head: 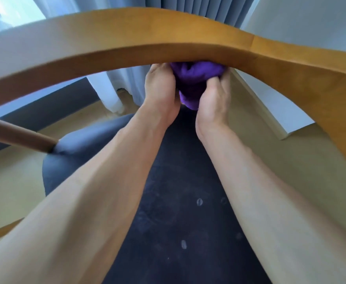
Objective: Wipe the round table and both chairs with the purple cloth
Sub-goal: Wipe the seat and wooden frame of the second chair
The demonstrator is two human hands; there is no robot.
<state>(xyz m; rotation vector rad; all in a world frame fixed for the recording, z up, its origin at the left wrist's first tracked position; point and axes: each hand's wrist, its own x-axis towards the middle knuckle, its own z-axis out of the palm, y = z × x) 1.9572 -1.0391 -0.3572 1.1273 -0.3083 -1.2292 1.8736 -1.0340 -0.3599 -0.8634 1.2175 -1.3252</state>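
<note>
A chair fills the view: its curved wooden back rail (127, 44) arches across the top, and its dark padded seat (180, 201) lies below my arms. The bunched purple cloth (190, 78) sits just under the rail's middle, partly hidden by the rail. My left hand (160, 89) grips the cloth's left side and my right hand (215, 99) grips its right side, both reaching over the seat. The round table and the other chair are out of view.
A wooden strut (18, 134) runs from the left into the seat's corner. Grey curtains (198, 7) and a sheer white curtain (114, 89) hang behind the chair. Beige floor (280, 171) surrounds the seat, and a white wall base (270, 111) runs at the right.
</note>
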